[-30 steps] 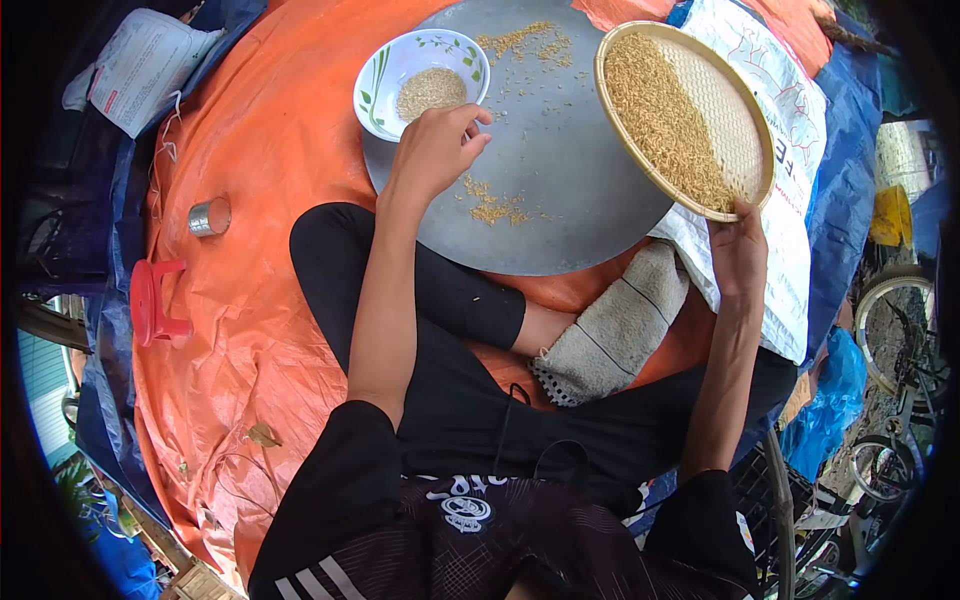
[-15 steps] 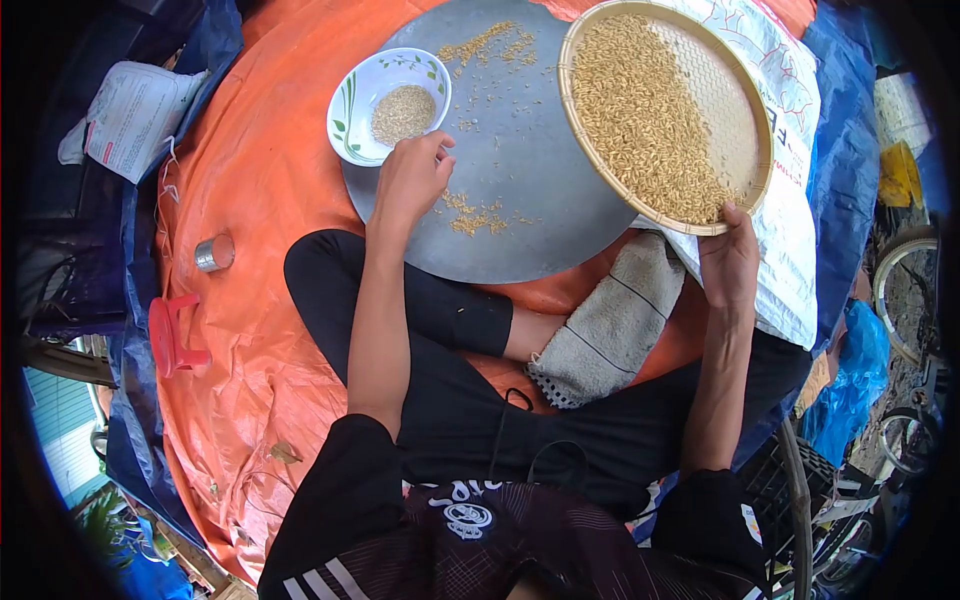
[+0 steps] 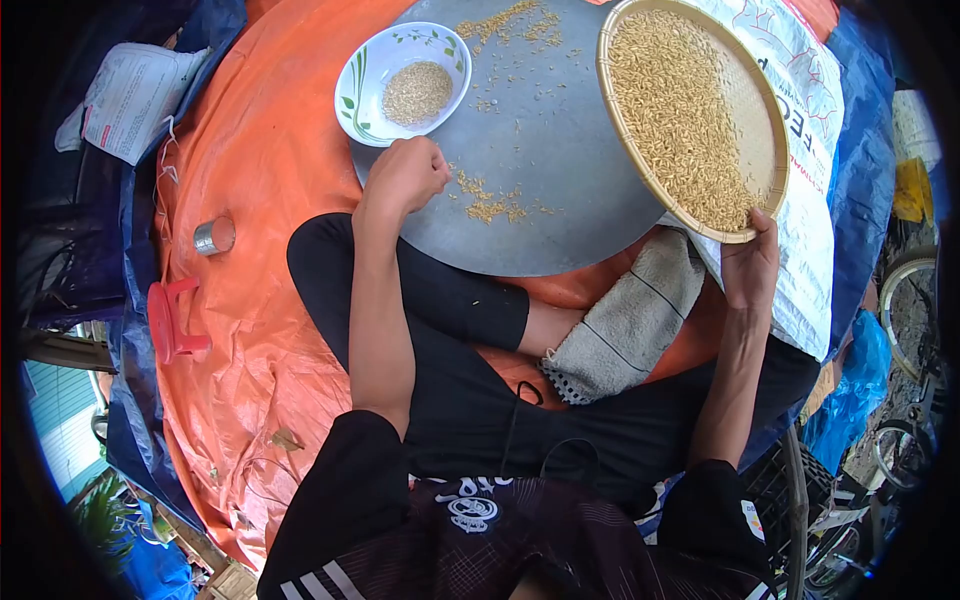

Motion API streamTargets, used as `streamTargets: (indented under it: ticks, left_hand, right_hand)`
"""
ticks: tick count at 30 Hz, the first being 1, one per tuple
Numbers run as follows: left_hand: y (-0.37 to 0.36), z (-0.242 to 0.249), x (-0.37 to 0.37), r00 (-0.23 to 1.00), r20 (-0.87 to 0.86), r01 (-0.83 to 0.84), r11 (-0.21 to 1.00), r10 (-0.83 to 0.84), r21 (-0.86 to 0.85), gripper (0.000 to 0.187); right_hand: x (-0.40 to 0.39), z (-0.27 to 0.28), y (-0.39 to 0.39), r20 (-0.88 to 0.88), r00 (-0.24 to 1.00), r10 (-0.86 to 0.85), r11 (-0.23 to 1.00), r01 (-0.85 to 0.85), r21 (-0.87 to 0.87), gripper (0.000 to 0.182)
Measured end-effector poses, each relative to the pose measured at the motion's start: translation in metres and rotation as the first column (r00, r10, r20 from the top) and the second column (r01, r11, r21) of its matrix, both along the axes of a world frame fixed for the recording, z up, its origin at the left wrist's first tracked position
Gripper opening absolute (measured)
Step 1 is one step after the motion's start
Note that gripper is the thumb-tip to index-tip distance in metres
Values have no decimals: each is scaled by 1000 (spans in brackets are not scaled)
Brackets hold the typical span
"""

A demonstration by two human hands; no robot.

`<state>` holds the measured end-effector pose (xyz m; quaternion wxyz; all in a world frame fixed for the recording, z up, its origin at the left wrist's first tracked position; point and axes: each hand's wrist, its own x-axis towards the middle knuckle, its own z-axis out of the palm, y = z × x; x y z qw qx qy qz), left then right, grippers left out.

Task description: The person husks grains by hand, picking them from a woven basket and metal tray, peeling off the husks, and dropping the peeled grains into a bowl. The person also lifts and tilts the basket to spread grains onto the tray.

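Observation:
My left hand [image 3: 405, 175] is closed just below the white bowl [image 3: 357, 95], over the edge of the round grey board [image 3: 560, 150]; what its fingers hold, if anything, is hidden. Pale grains [image 3: 417, 92] lie in the bowl, which has green leaf patterns. With my right hand [image 3: 750, 262] I grip the lower rim of a round woven tray [image 3: 762, 120]. Golden unhusked grains [image 3: 672, 110] cover the tray's left part. Small heaps of similar grain [image 3: 492, 202] are scattered on the board.
An orange tarp [image 3: 270, 130] lies under everything. At the left are a tin can [image 3: 207, 238] and a red plastic stool [image 3: 165, 322]. A grey cloth [image 3: 630, 325] rests by my foot. White sacks [image 3: 808, 270] lie at the right, on a blue tarp [image 3: 862, 150].
My left hand has moved slightly down and away from the bowl, and its fingers have curled in. The whole view has shifted a little; my right hand still grips the tray.

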<state>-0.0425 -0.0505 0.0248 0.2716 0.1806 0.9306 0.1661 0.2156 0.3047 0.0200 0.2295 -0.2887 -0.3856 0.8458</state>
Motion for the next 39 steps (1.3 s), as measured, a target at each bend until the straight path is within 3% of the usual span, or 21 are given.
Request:
streamTargets:
  ticks: [7, 10, 16, 22, 28, 34, 39]
  left_hand:
    - [3, -8, -4, 993, 111, 64, 961, -35, -269, 37]
    - [8, -7, -1, 989, 127, 107, 954, -74, -278, 52]
    - [15, -15, 2, 986, 30, 166, 959, -163, -231, 59]
    - [28, -24, 17, 966, -57, 238, 952, -254, -194, 56]
    - [28, -24, 12, 979, -7, 199, 958, -205, -205, 50]
    - [22, -21, 8, 987, -32, 150, 978, -156, -145, 34]
    - [24, -27, 12, 976, 53, 207, 976, -211, 65, 12]
  right_hand:
    - [2, -8, 5, -13, 1000, -24, 1000, 25, 15, 51]
    - [3, -10, 6, -2, 999, -35, 999, 35, 28, 52]
    - [2, -10, 3, -4, 1000, -17, 1000, 17, 20, 51]
    - [0, -6, -3, 11, 1000, 4, 1000, -4, 24, 52]
    - [-1, -7, -5, 20, 1000, 14, 1000, -15, 25, 53]
    - [-2, -4, -8, 45, 999, 23, 999, -24, 26, 53]
    - [0, -7, -6, 12, 998, 56, 998, -56, 16, 50]
